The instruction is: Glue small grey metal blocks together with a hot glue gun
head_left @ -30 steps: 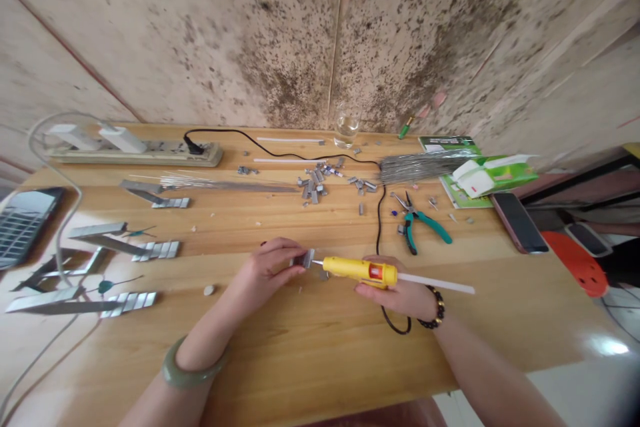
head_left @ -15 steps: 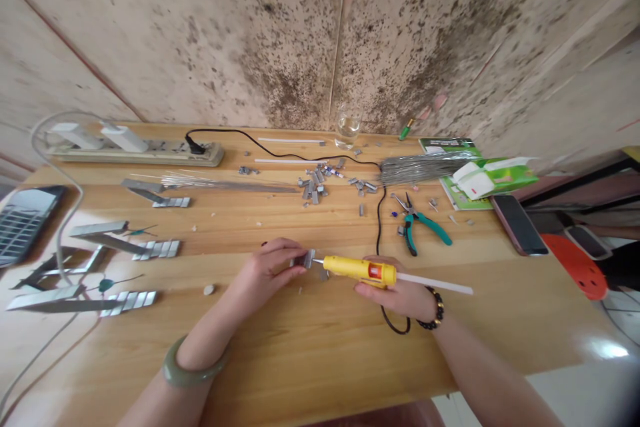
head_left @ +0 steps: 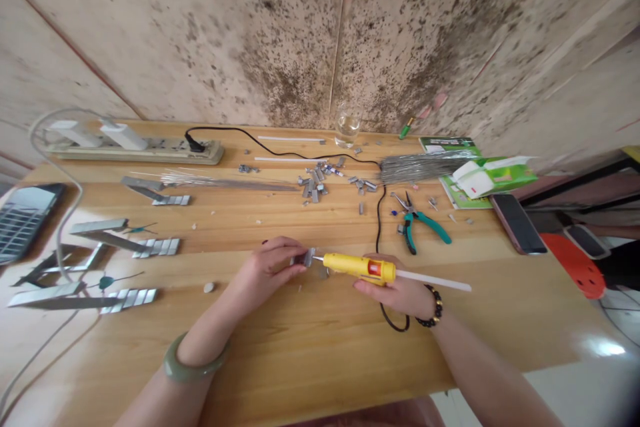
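Between the thumb and fingers of my left hand (head_left: 273, 268) is a small grey metal-looking piece (head_left: 309, 257). My right hand (head_left: 395, 288) is wrapped round a yellow hot glue gun (head_left: 353, 266), its nozzle pointing left and right at the grey piece. Whether the tip touches the piece I cannot tell. A white glue stick (head_left: 440, 280) sticks out of the gun's back end. The gun's black cord (head_left: 379, 220) runs behind my right hand. A round whitish piece (head_left: 209, 287) lies left of my left wrist.
Teal-handled pliers (head_left: 420, 223) lie right of the cord. Small grey pieces (head_left: 315, 185), a wire bundle (head_left: 425, 167) and a glass (head_left: 347, 130) are farther back. Bent grey strip assemblies (head_left: 105, 237) stand at left, below a power strip (head_left: 165, 151). A phone (head_left: 519, 223) lies at right.
Almost nothing differs. The glue gun and my right hand have shifted very slightly left; my left hand still holds the grey piece at the nozzle.
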`<action>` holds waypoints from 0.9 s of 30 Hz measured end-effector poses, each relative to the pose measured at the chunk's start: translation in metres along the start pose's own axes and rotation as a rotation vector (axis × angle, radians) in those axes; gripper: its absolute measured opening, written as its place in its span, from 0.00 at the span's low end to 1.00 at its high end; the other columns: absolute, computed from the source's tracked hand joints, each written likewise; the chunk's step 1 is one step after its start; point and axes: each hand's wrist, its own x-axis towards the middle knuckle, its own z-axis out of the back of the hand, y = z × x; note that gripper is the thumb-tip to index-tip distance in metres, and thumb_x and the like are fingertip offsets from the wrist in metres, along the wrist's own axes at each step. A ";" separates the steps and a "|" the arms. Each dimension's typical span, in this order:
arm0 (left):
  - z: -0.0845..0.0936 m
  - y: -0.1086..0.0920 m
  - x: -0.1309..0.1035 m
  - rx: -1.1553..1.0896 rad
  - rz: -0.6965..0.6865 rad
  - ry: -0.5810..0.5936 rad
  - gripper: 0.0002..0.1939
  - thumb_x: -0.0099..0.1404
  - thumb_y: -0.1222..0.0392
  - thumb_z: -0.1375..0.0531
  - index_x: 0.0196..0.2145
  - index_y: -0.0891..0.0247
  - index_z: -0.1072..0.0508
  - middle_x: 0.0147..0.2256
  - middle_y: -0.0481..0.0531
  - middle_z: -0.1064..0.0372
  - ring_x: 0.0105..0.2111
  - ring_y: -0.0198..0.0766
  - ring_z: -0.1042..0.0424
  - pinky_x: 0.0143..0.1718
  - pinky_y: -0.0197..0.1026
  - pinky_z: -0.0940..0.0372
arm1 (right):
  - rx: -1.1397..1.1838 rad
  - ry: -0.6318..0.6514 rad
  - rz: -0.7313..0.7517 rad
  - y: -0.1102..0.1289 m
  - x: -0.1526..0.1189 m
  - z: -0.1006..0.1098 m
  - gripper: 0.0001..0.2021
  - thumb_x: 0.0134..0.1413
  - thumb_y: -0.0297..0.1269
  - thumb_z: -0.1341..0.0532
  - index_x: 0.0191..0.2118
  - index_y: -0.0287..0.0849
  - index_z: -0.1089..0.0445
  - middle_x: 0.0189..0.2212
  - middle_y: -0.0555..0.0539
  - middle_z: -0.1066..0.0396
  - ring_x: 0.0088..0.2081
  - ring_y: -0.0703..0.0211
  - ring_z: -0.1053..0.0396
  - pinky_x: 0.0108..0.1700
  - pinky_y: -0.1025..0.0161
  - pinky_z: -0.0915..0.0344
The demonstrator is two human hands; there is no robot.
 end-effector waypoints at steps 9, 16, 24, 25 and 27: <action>0.001 0.001 0.002 -0.033 -0.009 -0.012 0.10 0.62 0.58 0.38 0.42 0.61 0.23 0.39 0.55 0.25 0.39 0.40 0.25 0.41 0.41 0.29 | 0.011 0.001 -0.040 -0.003 -0.003 -0.002 0.11 0.56 0.47 0.40 0.35 0.45 0.29 0.32 0.48 0.27 0.33 0.57 0.28 0.38 0.62 0.29; 0.003 -0.001 0.003 -0.052 -0.004 -0.027 0.10 0.62 0.58 0.37 0.41 0.62 0.24 0.39 0.56 0.25 0.39 0.40 0.25 0.41 0.41 0.29 | -0.019 0.023 -0.017 -0.007 0.004 -0.001 0.10 0.58 0.46 0.43 0.33 0.45 0.33 0.30 0.49 0.30 0.34 0.56 0.30 0.39 0.61 0.32; 0.003 0.011 0.002 0.067 -0.024 -0.100 0.08 0.63 0.60 0.38 0.40 0.63 0.25 0.38 0.56 0.25 0.37 0.39 0.26 0.41 0.41 0.30 | -0.159 0.085 -0.076 0.000 0.004 -0.007 0.07 0.58 0.39 0.42 0.39 0.44 0.41 0.32 0.48 0.32 0.31 0.57 0.31 0.33 0.62 0.37; 0.002 0.014 0.001 0.089 -0.036 -0.104 0.08 0.64 0.60 0.39 0.41 0.63 0.25 0.38 0.56 0.25 0.37 0.39 0.26 0.41 0.41 0.31 | -0.242 0.108 -0.081 0.002 0.004 -0.008 0.08 0.58 0.38 0.43 0.40 0.43 0.41 0.34 0.47 0.32 0.32 0.57 0.31 0.33 0.62 0.37; 0.001 0.019 0.001 0.149 -0.049 -0.099 0.08 0.64 0.61 0.40 0.40 0.64 0.25 0.38 0.56 0.25 0.38 0.40 0.26 0.41 0.42 0.31 | -0.444 0.176 -0.113 0.007 0.003 -0.008 0.09 0.58 0.38 0.43 0.43 0.41 0.42 0.36 0.45 0.31 0.33 0.55 0.30 0.32 0.62 0.39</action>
